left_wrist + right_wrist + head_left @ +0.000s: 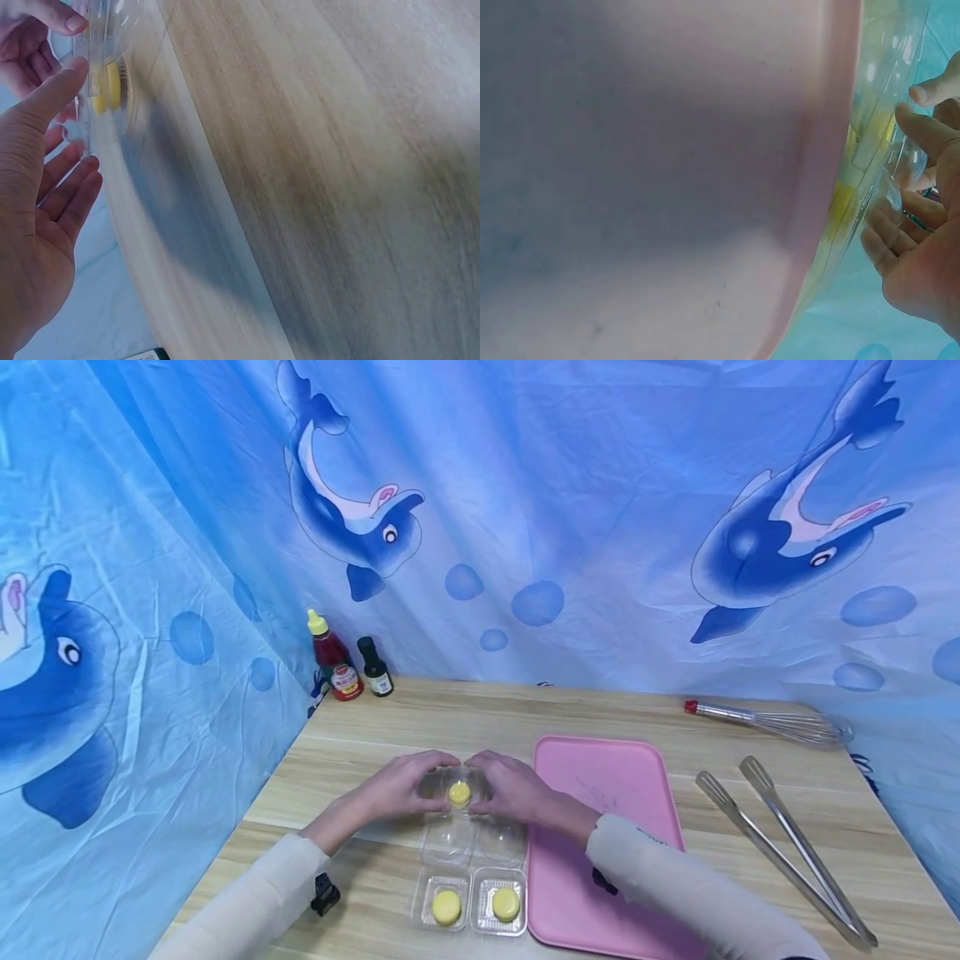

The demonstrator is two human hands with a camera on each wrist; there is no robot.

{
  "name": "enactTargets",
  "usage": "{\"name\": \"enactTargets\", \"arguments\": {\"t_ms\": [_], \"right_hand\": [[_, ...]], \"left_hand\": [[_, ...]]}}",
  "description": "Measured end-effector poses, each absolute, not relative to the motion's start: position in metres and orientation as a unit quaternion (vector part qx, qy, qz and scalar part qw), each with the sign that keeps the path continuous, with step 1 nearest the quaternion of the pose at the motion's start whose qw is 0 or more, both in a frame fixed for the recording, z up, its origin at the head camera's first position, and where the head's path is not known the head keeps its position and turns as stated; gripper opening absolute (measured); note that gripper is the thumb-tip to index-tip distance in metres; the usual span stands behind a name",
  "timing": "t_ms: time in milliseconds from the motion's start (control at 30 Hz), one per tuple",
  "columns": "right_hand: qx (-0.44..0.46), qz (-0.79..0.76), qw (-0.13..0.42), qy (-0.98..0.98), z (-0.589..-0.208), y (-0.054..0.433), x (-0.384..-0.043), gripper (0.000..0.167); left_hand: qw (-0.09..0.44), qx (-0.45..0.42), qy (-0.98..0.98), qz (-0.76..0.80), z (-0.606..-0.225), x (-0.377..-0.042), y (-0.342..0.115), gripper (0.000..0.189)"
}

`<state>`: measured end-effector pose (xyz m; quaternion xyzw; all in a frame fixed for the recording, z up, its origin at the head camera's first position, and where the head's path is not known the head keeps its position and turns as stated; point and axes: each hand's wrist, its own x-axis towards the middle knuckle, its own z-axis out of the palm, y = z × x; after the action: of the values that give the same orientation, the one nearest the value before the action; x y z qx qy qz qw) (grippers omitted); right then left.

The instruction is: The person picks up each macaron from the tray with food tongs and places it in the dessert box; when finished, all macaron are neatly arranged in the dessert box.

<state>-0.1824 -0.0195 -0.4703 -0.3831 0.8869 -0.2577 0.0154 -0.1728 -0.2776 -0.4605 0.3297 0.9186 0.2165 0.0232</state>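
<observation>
A clear plastic container (501, 842), with square near cells and domed sections beyond them, lies on a pale wood-grain table (435, 714). At its far end, one small yellow round, disc-like piece (460, 793) shows through the plastic between the person's two hands. The left hand (393, 789) curves round one side of that end, its thumb against the plastic and its fingers bent around the far side. The right hand (517, 785) mirrors it, thumb and curved fingers gripping the other side of the same end. The two near cells each hold another piece of the kind, a left yellow disc (447, 907) and a right yellow disc (506, 905).

Just right of the container lies a pink rectangular tray (577, 902) with rounded corners; the right forearm, in a white sleeve, crosses above it. Farther right are long metal tongs (787, 865), spread apart, and behind them a wire whisk (742, 714) with a red-ended handle. At the table's far left corner stand a red squeeze bottle (337, 660) with a yellow cap and a small dark bottle (377, 668). A blue curtain (622, 460) printed with dolphins hangs behind.
</observation>
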Motion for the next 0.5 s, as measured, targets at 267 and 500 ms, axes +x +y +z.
{"name": "enactTargets", "arguments": {"t_ms": [267,500], "right_hand": [[-0.371,-0.256,0.015,0.893,-0.4701,-0.0203,-0.1813,0.074],[-0.354,-0.262,0.023,0.898,-0.4703,-0.0223,-0.1805,0.072]], "left_hand": [[0.031,0.323,0.924,0.205,-0.4574,-0.1746,-0.2730,0.074],[0.041,0.318,0.927,0.193,-0.4565,-0.1762,-0.2689,0.073]]}}
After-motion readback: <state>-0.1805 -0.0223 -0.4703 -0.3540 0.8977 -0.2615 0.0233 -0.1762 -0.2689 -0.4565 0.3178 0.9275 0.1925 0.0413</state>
